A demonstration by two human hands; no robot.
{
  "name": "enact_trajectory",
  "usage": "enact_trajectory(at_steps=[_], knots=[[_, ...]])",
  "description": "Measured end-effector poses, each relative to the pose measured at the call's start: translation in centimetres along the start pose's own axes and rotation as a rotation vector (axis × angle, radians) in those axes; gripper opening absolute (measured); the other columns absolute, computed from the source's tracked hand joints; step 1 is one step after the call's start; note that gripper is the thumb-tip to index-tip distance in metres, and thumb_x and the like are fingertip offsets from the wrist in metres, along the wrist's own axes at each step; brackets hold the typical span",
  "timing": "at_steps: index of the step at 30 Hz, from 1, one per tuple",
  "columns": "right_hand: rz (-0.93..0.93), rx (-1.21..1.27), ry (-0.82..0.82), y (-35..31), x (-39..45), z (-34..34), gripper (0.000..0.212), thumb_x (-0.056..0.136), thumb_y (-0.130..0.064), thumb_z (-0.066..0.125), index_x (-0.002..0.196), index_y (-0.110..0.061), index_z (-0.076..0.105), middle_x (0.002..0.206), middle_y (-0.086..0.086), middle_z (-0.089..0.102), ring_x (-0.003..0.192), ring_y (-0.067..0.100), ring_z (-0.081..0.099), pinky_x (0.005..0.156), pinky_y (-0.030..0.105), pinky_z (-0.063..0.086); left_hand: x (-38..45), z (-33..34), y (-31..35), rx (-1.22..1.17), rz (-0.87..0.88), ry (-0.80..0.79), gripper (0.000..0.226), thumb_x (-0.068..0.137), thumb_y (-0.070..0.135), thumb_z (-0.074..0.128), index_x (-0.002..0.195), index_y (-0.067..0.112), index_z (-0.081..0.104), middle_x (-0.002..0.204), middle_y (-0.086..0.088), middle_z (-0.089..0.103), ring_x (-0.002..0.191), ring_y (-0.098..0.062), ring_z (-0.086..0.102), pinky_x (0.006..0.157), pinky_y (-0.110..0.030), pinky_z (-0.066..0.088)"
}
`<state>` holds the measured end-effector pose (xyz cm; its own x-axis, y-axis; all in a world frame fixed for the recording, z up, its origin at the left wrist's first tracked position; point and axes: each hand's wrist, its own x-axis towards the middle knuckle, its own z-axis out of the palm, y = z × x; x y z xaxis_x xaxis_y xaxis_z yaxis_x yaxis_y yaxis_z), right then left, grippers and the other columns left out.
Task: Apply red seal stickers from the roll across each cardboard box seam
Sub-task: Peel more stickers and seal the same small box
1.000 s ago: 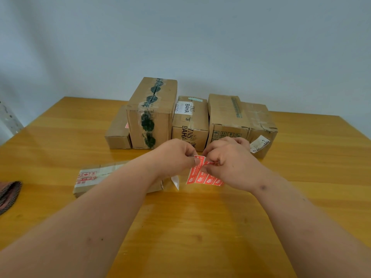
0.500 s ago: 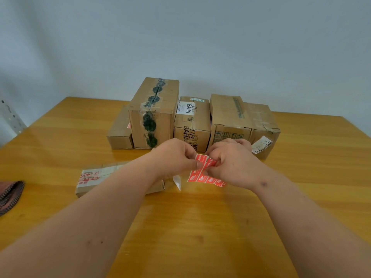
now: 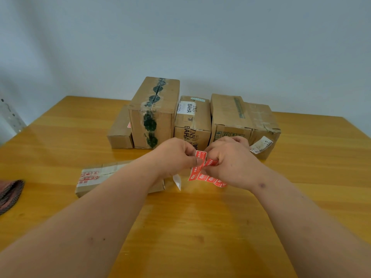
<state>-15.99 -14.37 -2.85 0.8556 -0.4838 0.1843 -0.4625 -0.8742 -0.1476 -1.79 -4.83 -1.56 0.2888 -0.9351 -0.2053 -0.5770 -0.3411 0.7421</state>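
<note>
Table (image 3: 261, 217): glossy honey-yellow wood grain, reflecting the light, set against a plain pale blue-grey wall (image 3: 200, 37); its far edge runs along the wall. Toward the far edge, a row of five cardboard boxes standing side by side: a low small box (image 3: 120, 131) at the left end; a tall box with dark green printed tape (image 3: 153, 115) down its top and front seam; a box printed "BAHA" (image 3: 191, 121) with a white label on top; a box with green lettering (image 3: 228, 115); a creased box with a torn white label (image 3: 263, 127) at the right end. Nearer, left of centre, a flat box with red handling marks (image 3: 90, 177) lies on its side, partly hidden by the left forearm. At the left edge, a dark striped cloth item (image 3: 10, 195), cut off by the frame. A pale perforated metal piece (image 3: 10, 117) stands past the far-left corner. Left hand (image 3: 174, 157) and right hand (image 3: 232, 163), fingers curled, both pinch the strip of red seal stickers (image 3: 202, 171), held above the table's middle, in front of the row; the strip's lower end hangs toward the surface, and a white backing tab (image 3: 177, 181) hangs beside it.
</note>
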Motion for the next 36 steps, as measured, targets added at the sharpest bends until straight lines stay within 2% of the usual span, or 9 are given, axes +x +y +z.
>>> enact_trajectory(at_steps=[3, 7, 10, 12, 15, 21, 25, 31, 36], knots=[[0.005, 0.031, -0.018, 0.0, 0.0, -0.3, 0.022, 0.077, -0.048, 0.069, 0.074, -0.026, 0.073, 0.099, -0.018, 0.064, 0.109, 0.009, 0.046, 0.101, 0.037, 0.018, 0.0, 0.0, 0.0, 0.017, 0.003, 0.000, 0.017, 0.092, 0.026, 0.064, 0.084, 0.015, 0.074, 0.082, -0.004, 0.072, 0.078, -0.019, 0.063, 0.079, -0.039, 0.055], [-0.004, 0.054, -0.001, -0.1, 0.1, -0.3, 0.025, 0.077, -0.047, 0.069, 0.063, -0.026, 0.066, 0.096, -0.016, 0.064, 0.106, 0.010, 0.048, 0.099, 0.035, 0.018, 0.2, 0.2, -0.2, 0.035, 0.007, 0.035, 0.025, 0.093, 0.031, 0.062, 0.088, 0.008, 0.071, 0.089, -0.014, 0.072, 0.075, -0.022, 0.060, 0.080, -0.044, 0.055], [-0.008, 0.076, 0.017, -0.1, 0.2, -0.4, 0.027, 0.076, -0.047, 0.069, 0.064, -0.024, 0.067, 0.090, -0.014, 0.064, 0.099, 0.009, 0.049, 0.099, 0.037, 0.020, 0.2, 0.1, -0.3, -0.012, 0.010, 0.031, 0.031, 0.092, 0.038, 0.062, 0.091, 0.009, 0.071, 0.091, -0.012, 0.073, 0.090, -0.029, 0.067, 0.087, -0.047, 0.054], [-0.002, 0.091, 0.015, 0.0, 0.1, -0.4, 0.027, 0.076, -0.048, 0.068, 0.067, -0.023, 0.069, 0.088, -0.013, 0.064, 0.097, 0.009, 0.050, 0.098, 0.037, 0.021, -0.1, -0.1, -0.2, -0.044, 0.006, -0.007, 0.033, 0.090, 0.045, 0.062, 0.092, 0.014, 0.072, 0.091, -0.007, 0.074, 0.091, -0.024, 0.068, 0.085, -0.040, 0.054], [0.004, 0.108, 0.020, 0.2, 0.0, -0.4, 0.026, 0.076, -0.047, 0.068, 0.068, -0.022, 0.070, 0.086, -0.011, 0.063, 0.096, 0.009, 0.051, 0.098, 0.036, 0.021, -0.3, -0.4, -0.2, -0.001, 0.009, -0.071, 0.016, 0.085, 0.035, 0.071, 0.090, 0.019, 0.074, 0.088, -0.002, 0.073, 0.086, -0.015, 0.067, 0.081, -0.031, 0.052], [0.074, 0.105, -0.088, 0.4, 0.5, -0.6, 0.034, 0.068, -0.060, 0.070, 0.067, -0.026, 0.069, 0.081, -0.013, 0.061, 0.086, 0.002, 0.051, 0.099, 0.038, 0.022, -0.1, 0.1, 0.1, 0.013, -0.017, -0.038, 0.010, 0.087, 0.022, 0.070, 0.090, 0.014, 0.075, 0.091, -0.004, 0.074, 0.094, -0.021, 0.067, 0.084, -0.035, 0.053], [0.101, 0.063, -0.154, 0.4, 0.6, -0.7, 0.023, 0.071, -0.053, 0.072, 0.062, -0.033, 0.065, 0.078, -0.016, 0.059, 0.089, 0.004, 0.051, 0.108, 0.041, 0.018, 0.0, 0.5, 0.2, -0.001, -0.023, -0.008, 0.012, 0.089, 0.019, 0.067, 0.093, 0.011, 0.074, 0.095, -0.009, 0.074, 0.097, -0.027, 0.067, 0.087, -0.039, 0.054], [0.068, -0.001, -0.108, 0.1, 0.3, -0.4, 0.032, 0.077, -0.047, 0.068, 0.052, -0.031, 0.055, 0.075, -0.013, 0.060, 0.097, 0.008, 0.052, 0.111, 0.045, 0.014, 0.2, 0.7, -0.2, -0.040, -0.046, 0.053, 0.014, 0.090, 0.019, 0.065, 0.090, 0.006, 0.072, 0.092, -0.010, 0.073, 0.095, -0.028, 0.067, 0.084, -0.040, 0.054], [0.116, -0.024, -0.144, -0.1, 0.4, -0.6, 0.031, 0.073, -0.063, 0.061, 0.066, -0.033, 0.066, 0.082, -0.016, 0.062, 0.101, 0.009, 0.052, 0.111, 0.046, 0.014, 0.2, 0.8, 0.2, -0.072, -0.025, 0.077, 0.015, 0.091, 0.021, 0.065, 0.091, 0.007, 0.071, 0.090, -0.007, 0.073, 0.091, -0.021, 0.067, 0.074, -0.027, 0.052]])
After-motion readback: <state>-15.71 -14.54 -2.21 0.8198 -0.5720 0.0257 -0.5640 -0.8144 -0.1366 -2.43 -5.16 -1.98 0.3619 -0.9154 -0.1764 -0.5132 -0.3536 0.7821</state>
